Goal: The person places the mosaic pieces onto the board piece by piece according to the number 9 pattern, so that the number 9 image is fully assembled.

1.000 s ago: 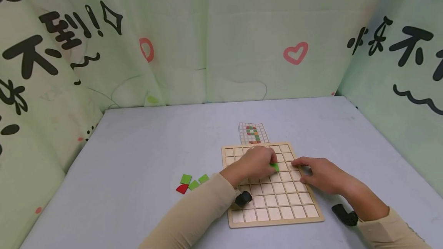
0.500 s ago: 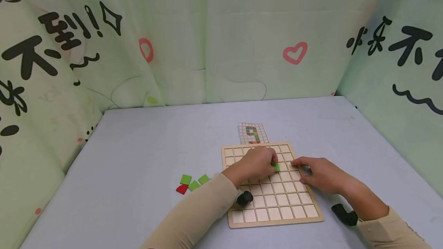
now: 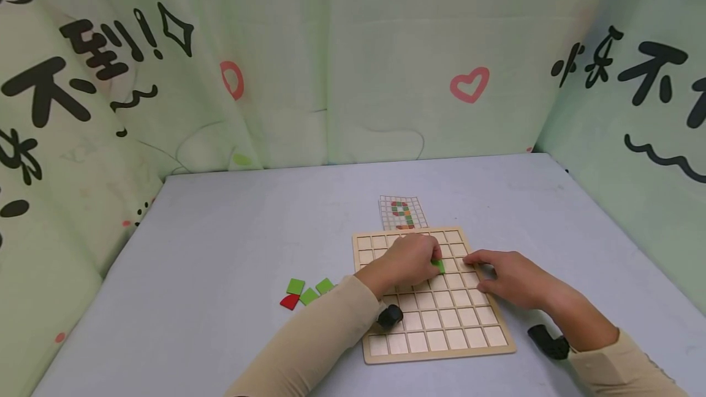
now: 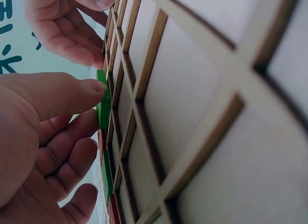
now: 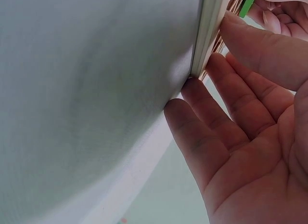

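Note:
My left hand (image 3: 407, 260) reaches over a wooden grid board (image 3: 437, 340) and pinches a green square tile (image 4: 102, 111) between thumb and fingers. The tile stands on edge or tilted at the grid in the left wrist view; whether it sits inside a cell I cannot tell. Below it, another green tile (image 4: 107, 178) and a red one (image 4: 113, 208) show in the grid, while in the head view that part is covered by my left hand. My right hand (image 3: 518, 279) rests against the board's right edge, thumb on the rim and fingers extended along the side.
Left of the board lie several loose green tiles (image 3: 296, 287) and a red rounded tile (image 3: 289, 302) on the white table (image 3: 231, 238). A gridded pattern card (image 3: 404, 213) with coloured squares lies behind the board. Printed curtains (image 3: 331, 78) surround the table.
Almost nothing differs. My left hand shifted very slightly with the green tile; my right hand stays at the board's edge.

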Demonstrator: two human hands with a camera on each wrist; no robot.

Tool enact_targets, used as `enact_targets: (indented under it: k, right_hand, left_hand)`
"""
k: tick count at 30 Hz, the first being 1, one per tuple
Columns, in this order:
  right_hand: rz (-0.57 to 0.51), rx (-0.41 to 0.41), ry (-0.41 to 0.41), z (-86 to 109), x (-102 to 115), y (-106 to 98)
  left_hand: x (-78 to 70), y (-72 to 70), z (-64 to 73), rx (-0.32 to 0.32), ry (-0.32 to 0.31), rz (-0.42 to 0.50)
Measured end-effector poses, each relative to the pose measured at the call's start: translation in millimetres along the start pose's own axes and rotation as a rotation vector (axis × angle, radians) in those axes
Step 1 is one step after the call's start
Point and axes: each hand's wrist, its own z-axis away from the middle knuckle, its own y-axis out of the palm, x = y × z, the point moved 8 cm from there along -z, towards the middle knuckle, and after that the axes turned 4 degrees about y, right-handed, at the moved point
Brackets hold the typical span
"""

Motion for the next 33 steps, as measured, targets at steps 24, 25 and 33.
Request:
enact_targets:
  k: [24, 25, 33]
  right_hand:
    - [0.007, 0.002, 0.0, -0.2, -0.8, 1.0]
    - [0.008, 0.005, 0.002, -0.2, -0.9, 1.2]
    - [0.01, 0.012, 0.006, -0.8, -1.1, 0.8]
  left_hand:
    - [0.3, -1.9, 3.7, -0.034, -0.012, -0.102]
    - [0.1, -2.0, 4.0, -0.035, -0.011, -0.109]
    - [2.5, -2.4, 4.4, -0.037, -0.026, -0.088]
